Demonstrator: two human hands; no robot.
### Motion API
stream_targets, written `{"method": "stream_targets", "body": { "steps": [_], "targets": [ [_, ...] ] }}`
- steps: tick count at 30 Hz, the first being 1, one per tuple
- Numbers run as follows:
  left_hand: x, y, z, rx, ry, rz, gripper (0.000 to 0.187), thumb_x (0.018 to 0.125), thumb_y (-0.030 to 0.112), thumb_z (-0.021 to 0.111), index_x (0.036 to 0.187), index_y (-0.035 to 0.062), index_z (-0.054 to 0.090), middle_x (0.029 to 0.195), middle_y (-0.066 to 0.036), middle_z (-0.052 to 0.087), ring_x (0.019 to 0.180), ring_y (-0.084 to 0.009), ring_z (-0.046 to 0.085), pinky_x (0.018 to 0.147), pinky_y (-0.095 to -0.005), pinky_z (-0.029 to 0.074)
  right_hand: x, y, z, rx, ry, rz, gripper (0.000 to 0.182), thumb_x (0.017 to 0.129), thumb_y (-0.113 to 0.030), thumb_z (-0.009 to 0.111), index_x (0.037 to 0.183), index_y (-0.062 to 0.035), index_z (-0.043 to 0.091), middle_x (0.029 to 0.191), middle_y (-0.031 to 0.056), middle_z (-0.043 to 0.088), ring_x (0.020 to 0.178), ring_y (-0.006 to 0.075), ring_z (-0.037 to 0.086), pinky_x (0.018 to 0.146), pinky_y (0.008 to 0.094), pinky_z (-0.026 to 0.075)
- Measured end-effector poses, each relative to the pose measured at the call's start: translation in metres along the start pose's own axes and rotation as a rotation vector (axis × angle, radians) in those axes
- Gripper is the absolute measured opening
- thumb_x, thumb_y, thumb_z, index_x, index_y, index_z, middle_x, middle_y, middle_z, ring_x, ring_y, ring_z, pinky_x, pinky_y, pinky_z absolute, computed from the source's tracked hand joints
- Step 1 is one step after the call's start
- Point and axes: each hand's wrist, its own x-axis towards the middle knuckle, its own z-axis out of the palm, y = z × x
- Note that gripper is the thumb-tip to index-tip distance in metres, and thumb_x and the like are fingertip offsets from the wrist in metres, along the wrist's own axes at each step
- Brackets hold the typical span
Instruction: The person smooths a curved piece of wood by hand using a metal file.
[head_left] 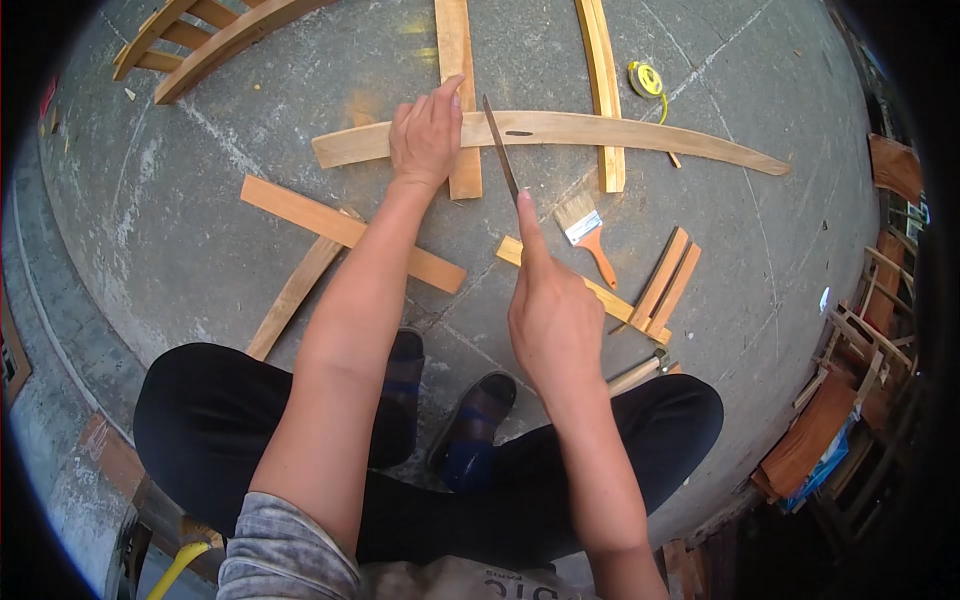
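A long curved wooden slat [570, 130] with a small dark slot lies across two wooden pieces, an upright-running plank [457, 60] and a grooved rail [602, 90]. My left hand [427, 137] is closed around the slat left of the slot, right where it crosses the plank. In my right hand [555, 305] is a slim, dark, tapering file [500, 142], gripped with the index finger stretched along it. Its pointed end overlaps the slat between my left hand and the slot. The handle is hidden inside my fist.
A paintbrush [590, 240], a yellow tape measure [646, 79], a hammer [640, 372] and several wooden strips [350, 232] lie on the concrete floor [740, 260]. A slatted curved frame [215, 45] stands at upper left. Scrap wood [820, 430] is piled at right.
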Motion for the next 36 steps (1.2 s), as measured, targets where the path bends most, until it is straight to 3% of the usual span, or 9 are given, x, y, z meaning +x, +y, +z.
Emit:
{"method": "stream_targets", "body": {
  "steps": [3, 6, 9, 12, 15, 24, 27, 30, 36],
  "targets": [
    [0.000, 0.003, -0.004, -0.014, -0.016, -0.001, 0.034, 0.108, 0.017, 0.058, 0.142, 0.0195, 0.059, 0.091, -0.004, 0.070, 0.086, -0.0237, 0.069, 0.084, -0.0406, 0.048, 0.000, -0.005, -0.016, -0.011, -0.039, 0.021, 0.074, 0.092, -0.003, 0.060, 0.164, -0.0071, 0.043, 0.074, 0.0153, 0.069, 0.062, 0.0332, 0.070, 0.059, 0.0474, 0.055],
    [-0.004, 0.007, -0.009, 0.033, -0.012, 0.012, 0.040, 0.104, 0.016, 0.061, 0.143, 0.0207, 0.059, 0.096, 0.000, 0.068, 0.089, -0.0184, 0.066, 0.085, -0.0379, 0.046, -0.001, -0.011, -0.030, -0.036, -0.083, 0.026, 0.073, 0.091, -0.003, 0.060, 0.162, -0.0062, 0.045, 0.073, 0.0156, 0.069, 0.061, 0.0339, 0.070, 0.059, 0.0475, 0.055],
    [-0.011, 0.013, -0.013, 0.012, -0.054, -0.037, 0.041, 0.103, 0.015, 0.061, 0.144, 0.0201, 0.058, 0.102, 0.000, 0.066, 0.096, -0.0187, 0.065, 0.090, -0.0385, 0.045, -0.007, -0.015, -0.036, -0.016, -0.095, 0.055, 0.064, 0.101, -0.005, 0.054, 0.163, -0.0110, 0.043, 0.071, 0.0213, 0.067, 0.065, 0.0392, 0.068, 0.063, 0.0517, 0.052],
    [-0.015, 0.018, -0.018, 0.009, -0.083, -0.054, 0.042, 0.104, 0.016, 0.058, 0.146, 0.0193, 0.056, 0.106, -0.002, 0.066, 0.102, -0.0197, 0.063, 0.096, -0.0397, 0.043, -0.013, -0.013, -0.034, -0.056, -0.094, 0.001, 0.077, 0.088, -0.003, 0.061, 0.162, -0.0044, 0.043, 0.073, 0.0172, 0.069, 0.062, 0.0349, 0.072, 0.059, 0.0480, 0.057],
    [-0.016, 0.025, -0.024, 0.016, -0.139, -0.104, 0.042, 0.105, 0.018, 0.055, 0.147, 0.0190, 0.055, 0.109, -0.003, 0.066, 0.106, -0.0212, 0.062, 0.101, -0.0411, 0.041, -0.016, -0.017, -0.041, -0.067, -0.098, -0.008, 0.079, 0.087, -0.003, 0.061, 0.163, -0.0045, 0.042, 0.074, 0.0173, 0.070, 0.064, 0.0353, 0.073, 0.060, 0.0478, 0.058],
    [-0.032, 0.058, -0.054, 0.037, -0.293, -0.285, 0.043, 0.108, 0.016, 0.049, 0.148, 0.0005, 0.050, 0.122, -0.015, 0.067, 0.116, -0.0320, 0.059, 0.109, -0.0470, 0.040, -0.047, -0.029, -0.042, -0.107, -0.233, 0.068, 0.087, 0.085, -0.004, 0.063, 0.168, -0.0072, 0.034, 0.076, 0.0169, 0.071, 0.065, 0.0350, 0.074, 0.062, 0.0479, 0.060],
    [-0.055, 0.054, -0.047, 0.079, -0.146, -0.226, 0.041, 0.110, 0.016, 0.046, 0.146, -0.0001, 0.051, 0.120, -0.020, 0.067, 0.116, -0.0359, 0.060, 0.110, -0.0500, 0.041, -0.060, -0.017, -0.022, -0.062, -0.244, 0.104, 0.090, 0.085, -0.004, 0.065, 0.169, -0.0081, 0.032, 0.079, 0.0168, 0.071, 0.066, 0.0358, 0.074, 0.062, 0.0489, 0.060],
    [-0.059, 0.045, -0.047, 0.098, -0.196, -0.180, 0.041, 0.110, 0.017, 0.045, 0.147, 0.0002, 0.050, 0.122, -0.020, 0.067, 0.119, -0.0361, 0.059, 0.113, -0.0498, 0.040, -0.067, -0.008, -0.001, -0.062, -0.219, 0.113, 0.089, 0.085, -0.005, 0.064, 0.169, -0.0085, 0.032, 0.080, 0.0167, 0.071, 0.066, 0.0367, 0.074, 0.062, 0.0497, 0.059],
    [-0.031, 0.038, -0.023, 0.069, -0.253, -0.369, 0.043, 0.109, 0.017, 0.048, 0.148, 0.0002, 0.049, 0.125, -0.019, 0.066, 0.122, -0.0338, 0.060, 0.111, -0.0487, 0.039, -0.065, -0.014, -0.013, -0.027, -0.222, 0.097, 0.088, 0.087, -0.004, 0.063, 0.169, -0.0099, 0.031, 0.080, 0.0172, 0.070, 0.065, 0.0376, 0.072, 0.061, 0.0500, 0.058]
  ]
}}
